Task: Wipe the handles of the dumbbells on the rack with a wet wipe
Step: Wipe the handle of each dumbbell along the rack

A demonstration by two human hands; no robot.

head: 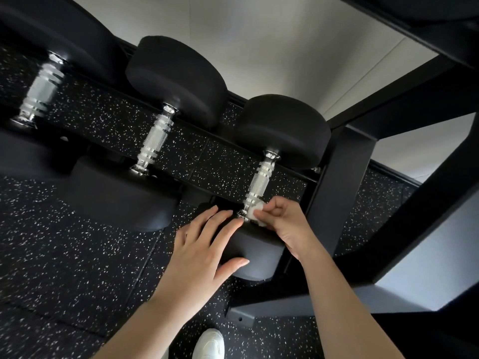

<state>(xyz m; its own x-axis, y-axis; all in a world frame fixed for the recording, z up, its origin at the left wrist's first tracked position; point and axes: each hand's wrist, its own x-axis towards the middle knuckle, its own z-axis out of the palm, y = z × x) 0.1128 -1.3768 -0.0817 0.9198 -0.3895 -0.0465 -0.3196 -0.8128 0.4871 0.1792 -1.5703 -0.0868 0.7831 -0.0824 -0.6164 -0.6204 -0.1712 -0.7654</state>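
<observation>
On the black rack, our right hand pinched a small, bunched white wet wipe between the thumb and curled fingers. It pressed the wipe against the near end of the chrome handle of the rightmost dumbbell, just where the handle met the near head. Our left hand lay flat on top of that near head, its fingers straight and slightly spread, fingertips reaching close to the wipe and the thumb stretched along the head's front face. The rest of the knurled handle ran bare up to the far head, which sat against the rack's rear rail. Two more dumbbells rested on the rack to the left, well apart from our hands: a middle dumbbell and a blurred, larger left dumbbell, both with chrome handles and black heads. Beneath the rack lay a black speckled floor, and a white shoe showed at the bottom edge between our forearms. A pale wall rose behind the rack
</observation>
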